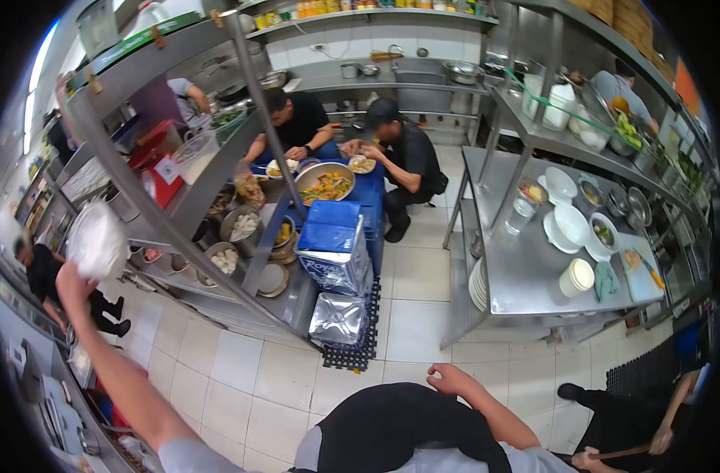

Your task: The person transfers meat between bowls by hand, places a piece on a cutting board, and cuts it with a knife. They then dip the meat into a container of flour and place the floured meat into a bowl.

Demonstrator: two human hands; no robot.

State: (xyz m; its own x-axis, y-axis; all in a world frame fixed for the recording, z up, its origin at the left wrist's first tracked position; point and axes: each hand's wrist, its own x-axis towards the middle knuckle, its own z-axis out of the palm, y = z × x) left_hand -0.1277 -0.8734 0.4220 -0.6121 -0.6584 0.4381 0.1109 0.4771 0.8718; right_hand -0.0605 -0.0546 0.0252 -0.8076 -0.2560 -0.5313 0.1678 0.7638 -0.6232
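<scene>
My left hand (76,285) is raised at the far left, its fingers closed on the lower edge of a white bundle (97,239) that looks like a filled plastic bag. The bundle hangs in the air beside the steel shelving (151,209). My right hand (448,379) is low in front of my dark apron (407,430), over the tiled floor. Its fingers are curled, and nothing shows in them. It touches no surface.
Two people crouch around a large pan (324,184) behind blue tins (334,260). A steel table (526,276) with white bowls (567,228) stands at right. Another person (38,272) stands at left; someone holds a wooden stick (622,453) at lower right.
</scene>
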